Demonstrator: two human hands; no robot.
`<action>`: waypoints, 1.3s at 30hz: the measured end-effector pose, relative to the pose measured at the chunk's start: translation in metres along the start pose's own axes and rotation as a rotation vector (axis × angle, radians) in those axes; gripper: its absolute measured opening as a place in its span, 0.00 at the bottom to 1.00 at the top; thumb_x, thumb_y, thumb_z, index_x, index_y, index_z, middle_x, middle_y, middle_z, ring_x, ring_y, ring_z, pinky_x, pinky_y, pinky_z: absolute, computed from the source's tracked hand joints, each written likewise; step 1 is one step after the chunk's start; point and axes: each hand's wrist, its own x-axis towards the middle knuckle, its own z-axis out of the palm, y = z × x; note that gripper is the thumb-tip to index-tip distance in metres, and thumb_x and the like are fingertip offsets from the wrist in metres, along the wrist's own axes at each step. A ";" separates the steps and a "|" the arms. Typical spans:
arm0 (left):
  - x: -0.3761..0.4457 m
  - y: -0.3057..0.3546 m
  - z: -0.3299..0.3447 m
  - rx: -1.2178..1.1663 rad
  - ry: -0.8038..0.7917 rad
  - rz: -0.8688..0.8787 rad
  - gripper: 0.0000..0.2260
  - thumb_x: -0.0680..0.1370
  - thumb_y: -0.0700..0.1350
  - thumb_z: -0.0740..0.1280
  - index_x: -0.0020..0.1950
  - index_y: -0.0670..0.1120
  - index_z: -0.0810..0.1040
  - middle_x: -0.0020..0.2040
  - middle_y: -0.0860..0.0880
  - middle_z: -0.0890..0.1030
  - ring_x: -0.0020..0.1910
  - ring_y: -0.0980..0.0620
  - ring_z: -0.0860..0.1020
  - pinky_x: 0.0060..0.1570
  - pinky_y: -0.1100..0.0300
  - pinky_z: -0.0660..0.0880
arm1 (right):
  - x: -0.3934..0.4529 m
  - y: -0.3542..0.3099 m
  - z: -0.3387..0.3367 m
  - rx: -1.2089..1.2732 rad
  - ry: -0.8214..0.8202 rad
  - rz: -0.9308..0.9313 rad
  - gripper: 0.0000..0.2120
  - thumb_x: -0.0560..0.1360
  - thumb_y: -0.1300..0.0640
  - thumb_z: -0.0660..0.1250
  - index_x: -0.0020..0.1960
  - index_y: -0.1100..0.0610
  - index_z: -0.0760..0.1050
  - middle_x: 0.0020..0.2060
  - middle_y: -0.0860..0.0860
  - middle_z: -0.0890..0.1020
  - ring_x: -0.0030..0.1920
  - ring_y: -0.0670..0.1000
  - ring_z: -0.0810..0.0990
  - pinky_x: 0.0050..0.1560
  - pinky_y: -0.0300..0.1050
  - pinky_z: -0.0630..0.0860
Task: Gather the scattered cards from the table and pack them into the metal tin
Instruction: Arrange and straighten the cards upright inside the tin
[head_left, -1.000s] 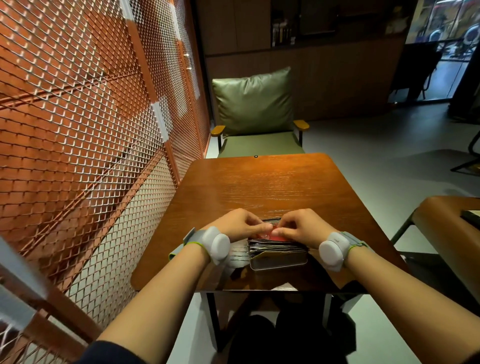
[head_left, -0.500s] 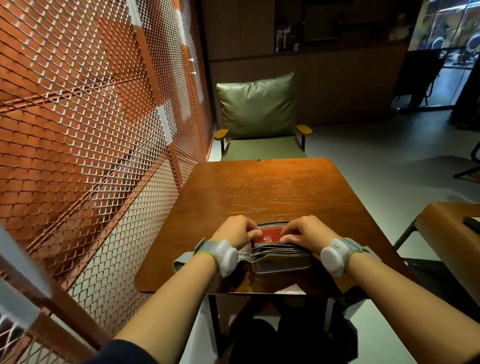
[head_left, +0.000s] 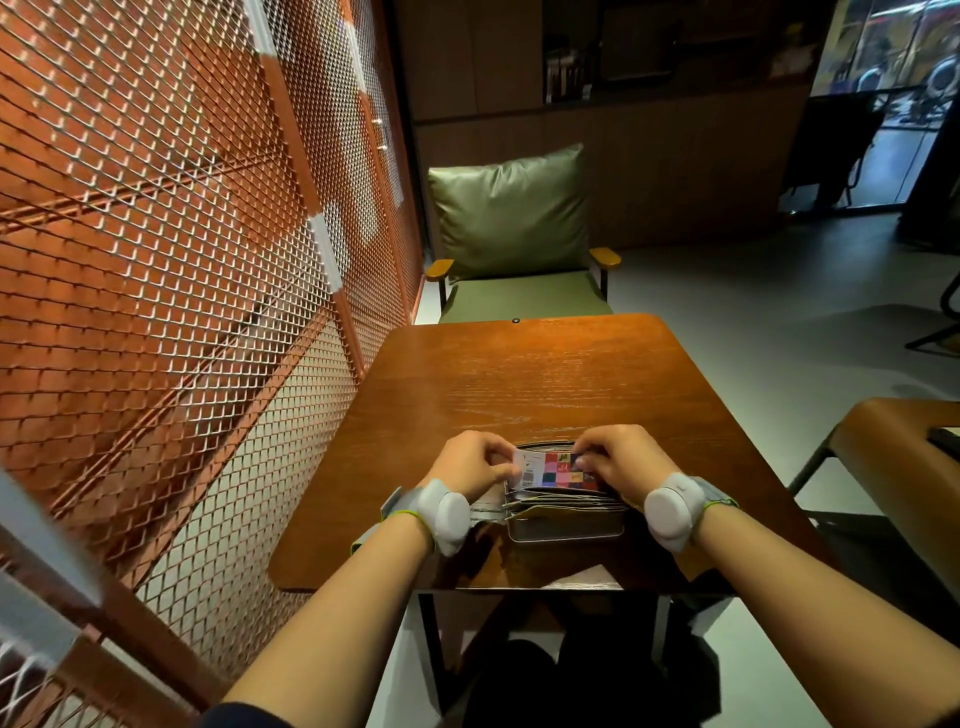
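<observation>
Both hands meet over the near middle of the wooden table (head_left: 545, 384). The left hand (head_left: 470, 467) has its fingers curled, pinching the white left end of a card (head_left: 553, 470); the right hand (head_left: 615, 462) curls round the card's right end, so the card stands on edge between them, face toward the camera. It shows a patchwork of small coloured squares, red, pink, blue and dark, with what looks like a barcode on the white strip, too small to read. Below it a stack of cards (head_left: 563, 503) lies slightly splayed, filling the metal tin (head_left: 566, 530) to above its rim. The tin is rectangular and silvery, close to the table's near edge. Each wrist wears a grey band with a round white pod.
</observation>
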 end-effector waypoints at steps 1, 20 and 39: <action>0.000 -0.001 0.002 0.039 -0.034 -0.002 0.11 0.74 0.44 0.71 0.55 0.45 0.82 0.53 0.47 0.84 0.50 0.52 0.80 0.54 0.60 0.77 | 0.000 0.001 0.002 0.002 0.009 0.006 0.07 0.75 0.56 0.66 0.52 0.53 0.80 0.49 0.52 0.84 0.46 0.48 0.78 0.50 0.41 0.75; 0.002 0.005 0.008 0.244 -0.072 0.018 0.11 0.75 0.44 0.70 0.56 0.40 0.80 0.54 0.43 0.83 0.55 0.45 0.80 0.58 0.48 0.77 | -0.002 -0.002 -0.004 -0.487 -0.061 -0.063 0.08 0.78 0.52 0.60 0.57 0.51 0.70 0.54 0.52 0.82 0.51 0.55 0.80 0.52 0.50 0.79; -0.002 0.019 0.004 -0.387 0.061 -0.070 0.18 0.81 0.53 0.60 0.48 0.39 0.78 0.43 0.40 0.81 0.44 0.43 0.81 0.47 0.51 0.77 | -0.005 0.000 -0.026 0.263 0.154 0.016 0.10 0.74 0.62 0.68 0.55 0.57 0.76 0.53 0.54 0.81 0.55 0.53 0.78 0.54 0.51 0.79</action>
